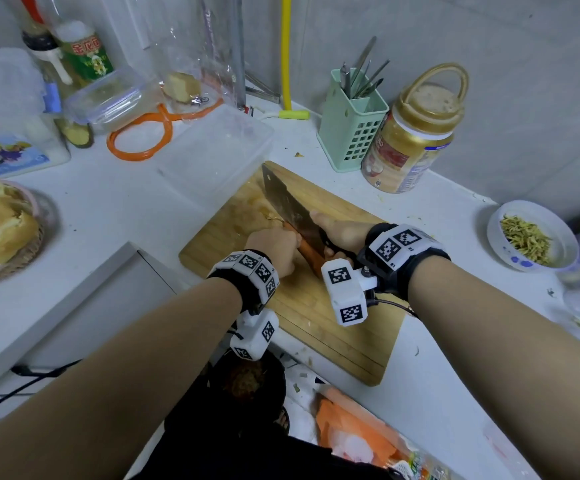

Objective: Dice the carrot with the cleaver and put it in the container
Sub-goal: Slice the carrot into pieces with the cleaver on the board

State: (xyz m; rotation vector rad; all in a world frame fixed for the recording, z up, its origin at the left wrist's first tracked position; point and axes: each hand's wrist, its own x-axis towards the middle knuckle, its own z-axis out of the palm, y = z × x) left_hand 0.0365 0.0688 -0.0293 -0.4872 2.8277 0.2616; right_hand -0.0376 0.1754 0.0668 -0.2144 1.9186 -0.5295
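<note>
Meanwhile left hand (274, 245) fingers pinch the carrot (311, 256); right hand (339, 233) fingers grip the cleaver (290, 206).

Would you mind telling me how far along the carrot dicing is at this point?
Early stage. Done: board, tools and carrot are in place. In hand: the left hand steadies the carrot on the cutting board while the right hand holds the cleaver against it. Left: no dice are visible yet, and nothing orange shows in the clear container.

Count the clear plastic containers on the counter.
2. A large empty clear container sits just beyond the cutting board; a smaller lidded one stands further back left by the bottles. Others may be hidden in the clutter.
</note>
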